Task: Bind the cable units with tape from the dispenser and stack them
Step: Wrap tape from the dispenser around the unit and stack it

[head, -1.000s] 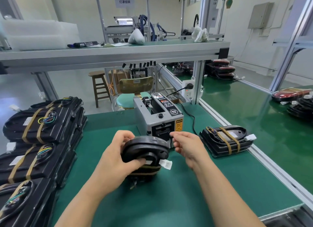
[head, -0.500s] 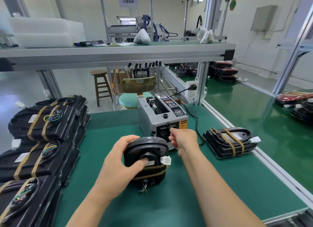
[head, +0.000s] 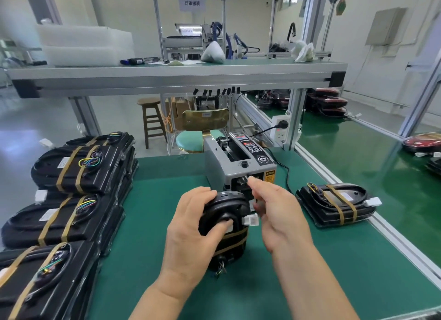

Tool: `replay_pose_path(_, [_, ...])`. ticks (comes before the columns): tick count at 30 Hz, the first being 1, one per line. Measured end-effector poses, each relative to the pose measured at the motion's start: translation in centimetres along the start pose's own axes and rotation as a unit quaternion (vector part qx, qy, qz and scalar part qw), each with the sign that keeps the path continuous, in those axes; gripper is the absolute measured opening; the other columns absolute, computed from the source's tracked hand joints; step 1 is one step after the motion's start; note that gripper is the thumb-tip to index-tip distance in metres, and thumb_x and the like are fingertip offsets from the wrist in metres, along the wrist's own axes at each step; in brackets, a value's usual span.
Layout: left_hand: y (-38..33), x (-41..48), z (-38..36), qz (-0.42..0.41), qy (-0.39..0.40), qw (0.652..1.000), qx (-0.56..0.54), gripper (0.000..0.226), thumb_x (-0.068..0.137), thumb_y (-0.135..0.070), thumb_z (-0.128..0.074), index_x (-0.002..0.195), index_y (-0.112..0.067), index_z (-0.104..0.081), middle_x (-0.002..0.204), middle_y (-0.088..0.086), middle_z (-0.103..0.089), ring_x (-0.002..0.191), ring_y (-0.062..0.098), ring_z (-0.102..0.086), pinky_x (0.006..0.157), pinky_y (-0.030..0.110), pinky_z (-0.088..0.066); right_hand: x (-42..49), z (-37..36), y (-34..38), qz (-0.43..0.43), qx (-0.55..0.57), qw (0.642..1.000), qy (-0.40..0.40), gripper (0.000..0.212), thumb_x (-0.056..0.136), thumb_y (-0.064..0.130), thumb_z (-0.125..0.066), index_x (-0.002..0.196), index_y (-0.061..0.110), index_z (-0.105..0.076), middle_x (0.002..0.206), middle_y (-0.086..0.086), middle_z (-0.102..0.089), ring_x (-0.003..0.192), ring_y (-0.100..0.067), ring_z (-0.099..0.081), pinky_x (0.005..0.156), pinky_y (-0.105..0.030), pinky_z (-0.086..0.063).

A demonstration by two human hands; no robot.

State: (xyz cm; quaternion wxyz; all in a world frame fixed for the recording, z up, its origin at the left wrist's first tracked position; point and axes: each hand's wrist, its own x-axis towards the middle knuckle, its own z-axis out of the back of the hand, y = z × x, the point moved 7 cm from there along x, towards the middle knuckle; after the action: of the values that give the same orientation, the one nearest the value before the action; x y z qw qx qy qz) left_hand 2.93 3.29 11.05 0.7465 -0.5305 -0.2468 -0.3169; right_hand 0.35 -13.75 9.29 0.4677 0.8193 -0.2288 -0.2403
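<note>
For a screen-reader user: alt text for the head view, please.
A person's left hand grips a black cable unit standing on a green bench, while the right hand reaches toward the outlet of a grey tape dispenser. A stack of taped units sits at the left; a lone taped unit lies at the right.

Behind the central unit (head: 229, 207), the dispenser (head: 241, 167) — stacks (head: 78, 169) left, single unit (head: 338, 205) right.

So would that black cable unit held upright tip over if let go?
Probably: the cable unit stands on its narrow end, gripped by the left hand. Its moulded shell looks stiff. Its white connector sticks out, so might snag.
</note>
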Motion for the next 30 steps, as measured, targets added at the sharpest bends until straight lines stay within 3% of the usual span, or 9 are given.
replay_pose_path(2, [-0.1, -0.2, 0.0, -0.019, -0.026, 0.999, 0.008, 0.048, 0.069, -0.015, -0.079, 0.114, -0.019, -0.063, 0.117, -0.009, -0.060, 0.114, 0.011, -0.057, 0.101, 0.017, -0.041, -2.5, -1.1, 0.6, 0.013, 0.012, 0.998, 0.060, 0.014, 0.082, 0.007, -0.070, 0.069, 0.009, -0.075, 0.070, 0.001, -0.072, 0.060, -0.005, -0.066, 0.051, -0.016, -0.049])
replay_pose_path(5, [-0.2, -0.6, -0.2, -0.035, -0.044, 0.998, 0.011, 0.050, 0.070, -0.016, -0.079, 0.116, -0.022, -0.061, 0.116, -0.010, -0.062, 0.111, 0.014, -0.060, 0.099, 0.026, -0.046, -3.8, -1.4, 0.2, -0.007, 0.028, 0.997, 0.065, 0.009, 0.078, 0.008, -0.072, 0.084, 0.006, -0.078, 0.106, -0.001, -0.074, 0.085, -0.011, -0.068, 0.069, -0.023, -0.050])
replay_pose_path(7, [-0.1, -0.8, -0.3, -0.037, -0.046, 0.998, 0.014, 0.050, 0.070, -0.017, -0.079, 0.117, -0.020, -0.062, 0.116, -0.008, -0.063, 0.111, 0.015, -0.060, 0.098, 0.030, -0.047, -4.0, -1.3, -0.1, -0.017, 0.042, 0.997, 0.057, 0.018, 0.078, 0.006, -0.072, 0.095, 0.002, -0.076, 0.116, -0.002, -0.071, 0.081, -0.005, -0.070, 0.064, -0.018, -0.051])
replay_pose_path(9, [-0.1, -0.8, -0.2, -0.034, -0.048, 0.998, 0.018, 0.049, 0.070, -0.017, -0.079, 0.117, -0.019, -0.063, 0.116, -0.009, -0.063, 0.111, 0.012, -0.060, 0.098, 0.029, -0.047, -4.2, -1.6, -0.1, -0.015, 0.048, 0.997, 0.063, 0.013, 0.080, 0.003, -0.070, 0.091, 0.002, -0.077, 0.122, -0.001, -0.067, 0.074, 0.003, -0.070, 0.053, -0.012, -0.050])
replay_pose_path(13, [-0.1, -0.9, 0.0, -0.022, -0.048, 0.998, 0.021, 0.053, 0.070, -0.018, -0.079, 0.119, -0.023, -0.060, 0.115, -0.012, -0.063, 0.108, 0.009, -0.060, 0.096, 0.025, -0.047, -4.2, -1.9, -0.1, 0.000, 0.016, 0.997, 0.074, 0.019, 0.081, 0.005, -0.068, 0.067, 0.013, -0.080, 0.127, 0.001, -0.063, 0.088, 0.001, -0.068, 0.059, -0.013, -0.049])
replay_pose_path(16, [-0.3, -1.0, 0.0, -0.020, -0.045, 0.998, 0.024, 0.059, 0.070, -0.020, -0.079, 0.124, -0.028, -0.056, 0.116, -0.011, -0.063, 0.109, 0.011, -0.061, 0.096, 0.027, -0.048, -4.4, -1.9, 0.1, 0.004, 0.004, 0.997, 0.079, 0.019, 0.081, 0.008, -0.068, 0.069, 0.016, -0.080, 0.128, 0.003, -0.062, 0.097, 0.001, -0.062, 0.062, -0.012, -0.047])
replay_pose_path(22, [-0.6, -1.0, -0.1, -0.050, -0.043, 0.998, 0.022, 0.054, 0.073, -0.018, -0.079, 0.122, -0.026, -0.057, 0.116, -0.008, -0.062, 0.108, 0.014, -0.061, 0.096, 0.024, -0.047, -4.4, -1.9, -0.1, 0.027, -0.021, 0.996, 0.086, 0.015, 0.081, 0.008, -0.070, 0.074, 0.015, -0.081, 0.127, 0.005, -0.063, 0.098, 0.005, -0.063, 0.069, -0.014, -0.045])
replay_pose_path(26, [-0.7, -1.1, -0.1, -0.073, -0.043, 0.996, 0.021, 0.050, 0.075, -0.015, -0.078, 0.120, -0.022, -0.060, 0.117, -0.004, -0.061, 0.109, 0.016, -0.060, 0.096, 0.025, -0.047, -4.4, -1.8, 0.1, 0.034, -0.017, 0.996, 0.085, 0.014, 0.081, 0.007, -0.070, 0.074, 0.014, -0.081, 0.125, 0.004, -0.063, 0.091, 0.006, -0.066, 0.063, -0.009, -0.047])
replay_pose_path(30, [-0.5, -1.4, -0.2, -0.075, -0.039, 0.996, 0.039, 0.046, 0.076, -0.015, -0.077, 0.120, -0.021, -0.064, 0.118, 0.001, -0.061, 0.109, 0.017, -0.060, 0.096, 0.030, -0.049, -4.6, -1.7, 0.0, 0.043, -0.029, 0.994, 0.093, 0.016, 0.081, 0.011, -0.069, 0.075, 0.017, -0.081, 0.124, 0.006, -0.063, 0.104, 0.003, -0.061, 0.072, -0.016, -0.045])
